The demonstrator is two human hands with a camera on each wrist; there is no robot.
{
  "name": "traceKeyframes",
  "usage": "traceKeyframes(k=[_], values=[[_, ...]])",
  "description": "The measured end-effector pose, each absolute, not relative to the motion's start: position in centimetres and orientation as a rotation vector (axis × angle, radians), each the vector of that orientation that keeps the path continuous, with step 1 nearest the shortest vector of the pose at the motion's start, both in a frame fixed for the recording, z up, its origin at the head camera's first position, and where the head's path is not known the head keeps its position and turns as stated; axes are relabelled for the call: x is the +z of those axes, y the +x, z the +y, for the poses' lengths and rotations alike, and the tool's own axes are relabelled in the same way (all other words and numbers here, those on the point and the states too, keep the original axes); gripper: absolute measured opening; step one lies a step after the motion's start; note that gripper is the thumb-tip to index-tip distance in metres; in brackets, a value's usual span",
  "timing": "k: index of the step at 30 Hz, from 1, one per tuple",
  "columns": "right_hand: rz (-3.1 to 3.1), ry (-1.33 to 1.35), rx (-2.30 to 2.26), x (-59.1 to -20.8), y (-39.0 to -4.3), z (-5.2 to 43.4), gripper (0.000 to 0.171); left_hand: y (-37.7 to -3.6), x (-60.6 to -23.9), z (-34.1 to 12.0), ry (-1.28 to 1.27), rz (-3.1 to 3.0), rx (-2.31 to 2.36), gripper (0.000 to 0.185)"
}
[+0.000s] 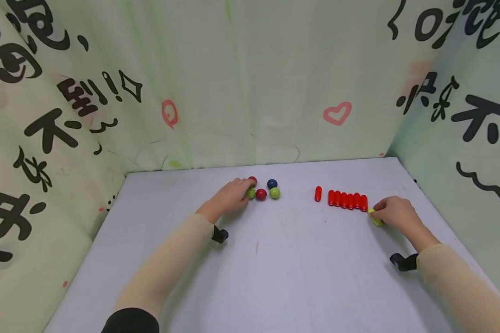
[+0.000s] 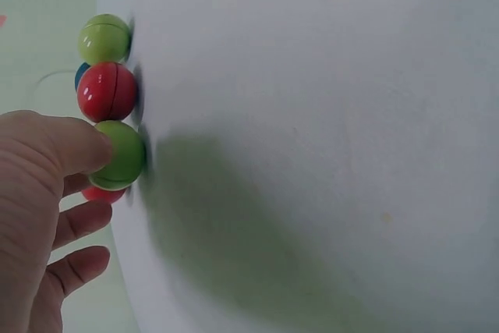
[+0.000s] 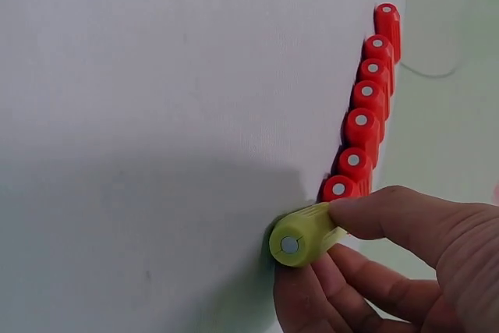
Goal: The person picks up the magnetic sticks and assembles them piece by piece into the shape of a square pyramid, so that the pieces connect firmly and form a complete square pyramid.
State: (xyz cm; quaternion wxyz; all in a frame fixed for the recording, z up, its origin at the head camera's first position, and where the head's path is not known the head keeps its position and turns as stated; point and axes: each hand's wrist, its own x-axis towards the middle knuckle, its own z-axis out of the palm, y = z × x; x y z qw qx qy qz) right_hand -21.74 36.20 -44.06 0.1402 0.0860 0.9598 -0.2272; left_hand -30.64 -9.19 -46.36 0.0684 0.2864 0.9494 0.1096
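Note:
My left hand (image 1: 231,196) is over the balls at the back of the table. In the left wrist view its thumb and index finger pinch a glossy green ball (image 2: 123,155); the other fingers are loosely bent. A red ball (image 1: 261,194) is right beside it, and another red ball (image 1: 253,179) sits behind, partly hidden by the fingers. On the right, my right hand (image 1: 396,213) pinches a yellow-green rod (image 3: 300,238) with a round silver end between thumb and fingers. The rod lies low over the table, at the near end of a row of red rods (image 3: 361,124).
A dark blue ball (image 1: 272,184) and a second green ball (image 1: 274,193) stand just right of the red ones. One red rod (image 1: 318,194) lies slightly apart from the row. A printed curtain (image 1: 250,92) hangs around the white table (image 1: 291,268) at its back and sides.

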Motion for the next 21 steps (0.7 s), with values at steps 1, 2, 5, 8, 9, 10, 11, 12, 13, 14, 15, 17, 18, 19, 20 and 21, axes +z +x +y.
traceKeyframes(k=[1, 2, 5, 8, 9, 10, 11, 12, 13, 14, 15, 17, 18, 19, 20, 21], values=[[2.769, 0.243, -0.661, -44.1, -21.6, 36.2, 0.039, -30.6, -46.4, -9.3, 0.86, 2.86, 0.328, 0.043], [2.766, 0.238, -0.664, -44.1, -21.5, 36.1, 0.038, -30.5, -46.4, -9.3, 0.859, 2.86, 0.322, 0.041], [2.74, 0.234, -0.685, -44.0, -21.1, 35.9, 0.036, -30.3, -46.6, -9.6, 0.863, 2.865, 0.317, 0.036], [2.709, 0.232, -0.718, -43.9, -20.7, 35.6, 0.035, -30.0, -46.8, -9.9, 0.875, 2.878, 0.293, 0.034], [2.7, 0.234, -0.73, -43.9, -20.6, 35.5, 0.035, -29.9, -46.8, -10.0, 0.88, 2.881, 0.291, 0.034], [2.694, 0.232, -0.744, -44.0, -20.5, 35.4, 0.035, -29.7, -46.8, -10.1, 0.885, 2.884, 0.286, 0.034], [2.693, 0.226, -0.753, -44.1, -20.3, 35.2, 0.035, -29.6, -46.9, -10.2, 0.889, 2.889, 0.286, 0.033], [2.69, 0.22, -0.766, -44.2, -20.2, 35.1, 0.035, -29.5, -47.0, -10.3, 0.891, 2.893, 0.285, 0.033], [2.688, 0.214, -0.78, -44.2, -20.1, 34.9, 0.035, -29.4, -47.0, -10.3, 0.896, 2.896, 0.289, 0.032], [2.687, 0.203, -0.789, -44.3, -20.1, 34.7, 0.035, -29.2, -47.1, -10.4, 0.898, 2.897, 0.299, 0.031], [2.685, 0.19, -0.798, -44.3, -20.0, 34.4, 0.036, -29.1, -47.1, -10.4, 0.894, 2.893, 0.314, 0.031], [2.681, 0.157, -0.812, -44.3, -19.8, 33.8, 0.036, -28.9, -47.1, -10.4, 0.899, 2.882, 0.339, 0.031], [2.68, 0.139, -0.819, -44.2, -19.8, 33.5, 0.036, -28.8, -47.1, -10.4, 0.9, 2.874, 0.346, 0.031], [2.679, 0.118, -0.823, -44.2, -19.8, 33.1, 0.036, -28.7, -47.0, -10.4, 0.902, 2.865, 0.352, 0.031], [2.68, 0.098, -0.828, -44.1, -19.7, 32.7, 0.036, -28.5, -47.0, -10.5, 0.907, 2.855, 0.353, 0.032], [2.681, 0.082, -0.834, -44.1, -19.7, 32.2, 0.035, -28.4, -46.9, -10.5, 0.909, 2.846, 0.353, 0.032]])
